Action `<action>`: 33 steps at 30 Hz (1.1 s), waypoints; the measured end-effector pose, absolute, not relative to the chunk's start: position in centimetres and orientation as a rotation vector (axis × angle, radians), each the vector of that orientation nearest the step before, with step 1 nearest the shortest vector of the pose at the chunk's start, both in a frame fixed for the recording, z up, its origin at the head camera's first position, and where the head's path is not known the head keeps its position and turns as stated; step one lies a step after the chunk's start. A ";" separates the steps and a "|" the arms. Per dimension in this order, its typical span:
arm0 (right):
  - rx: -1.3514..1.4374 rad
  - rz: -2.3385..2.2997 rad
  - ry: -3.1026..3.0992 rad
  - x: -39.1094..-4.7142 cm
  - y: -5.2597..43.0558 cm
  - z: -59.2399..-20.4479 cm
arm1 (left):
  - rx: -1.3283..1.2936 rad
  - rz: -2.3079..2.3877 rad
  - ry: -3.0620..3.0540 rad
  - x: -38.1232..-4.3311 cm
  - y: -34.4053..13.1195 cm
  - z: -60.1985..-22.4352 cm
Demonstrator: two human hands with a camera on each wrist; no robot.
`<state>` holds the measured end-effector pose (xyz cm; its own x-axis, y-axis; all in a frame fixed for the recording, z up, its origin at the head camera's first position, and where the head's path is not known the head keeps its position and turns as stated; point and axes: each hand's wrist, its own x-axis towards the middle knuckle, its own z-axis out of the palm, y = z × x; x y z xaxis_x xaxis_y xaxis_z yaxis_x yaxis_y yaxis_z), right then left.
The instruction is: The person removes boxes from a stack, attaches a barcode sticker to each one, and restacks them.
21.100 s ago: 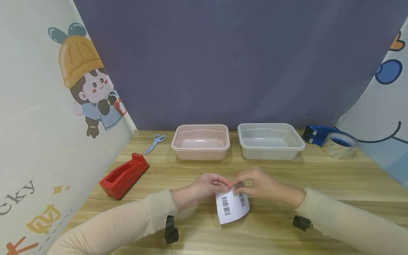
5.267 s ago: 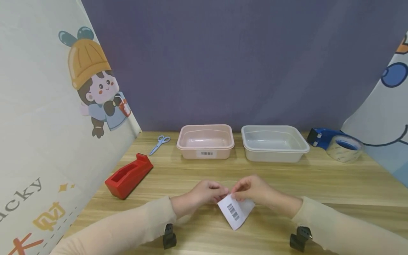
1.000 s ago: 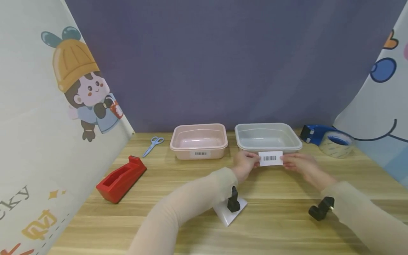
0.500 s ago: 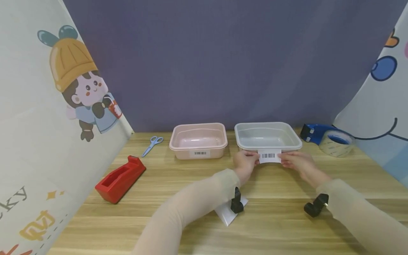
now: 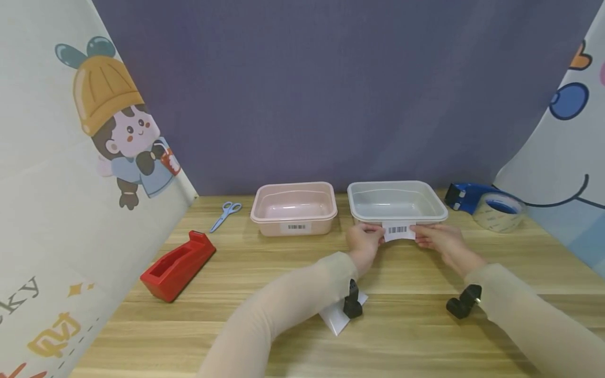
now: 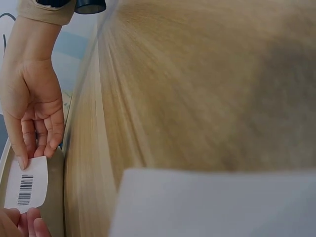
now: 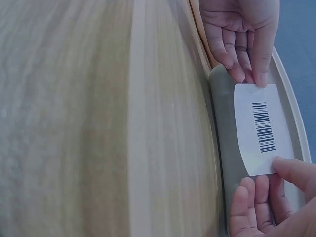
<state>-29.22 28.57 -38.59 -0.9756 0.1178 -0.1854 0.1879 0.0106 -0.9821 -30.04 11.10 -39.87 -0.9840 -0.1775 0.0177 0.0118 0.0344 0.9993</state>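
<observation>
A white barcode label (image 5: 398,231) is held against the front wall of the pale grey plastic box (image 5: 397,215). My left hand (image 5: 364,242) pinches its left end and my right hand (image 5: 441,241) pinches the right end. In the right wrist view the barcode label (image 7: 262,128) bows slightly, with a thumb on each end and the other fingers behind or below. The pink plastic box (image 5: 294,212) to the left carries a similar barcode label (image 5: 296,227) on its front. A white backing sheet (image 5: 336,320) lies on the table, partly hidden under my left forearm.
On the left are a red tape dispenser (image 5: 178,266) and light blue scissors (image 5: 226,216). A blue tape gun (image 5: 468,197) with a clear tape roll (image 5: 499,212) stands at the far right. A dark curtain (image 5: 302,94) hangs behind the boxes.
Earlier, both hands were at the sheet near the table's middle. Since then the label has come to the grey box; over the last second it moved slightly up against the wall and bowed.
</observation>
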 end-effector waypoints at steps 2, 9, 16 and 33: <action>0.343 -2.157 2.197 -29.2 28.6 -38.7 | 0.163 -2.080 -2.165 -30.0 11.1 -39.8; 0.361 -2.170 2.181 -29.2 28.7 -38.7 | 0.138 -2.045 -2.163 -29.9 11.2 -39.8; 0.398 -2.143 2.211 -29.0 28.5 -38.6 | 0.120 -2.019 -2.141 -29.9 11.2 -39.8; 0.045 -2.172 2.007 -29.2 29.0 -38.5 | 0.064 -1.982 -2.184 -29.6 10.7 -40.1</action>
<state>-29.25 29.04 -38.54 -0.9827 -0.1139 -0.1463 0.1548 -0.0700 -0.9855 -29.58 10.75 -40.13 -0.9809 -0.1593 0.1117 0.0958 0.1044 0.9899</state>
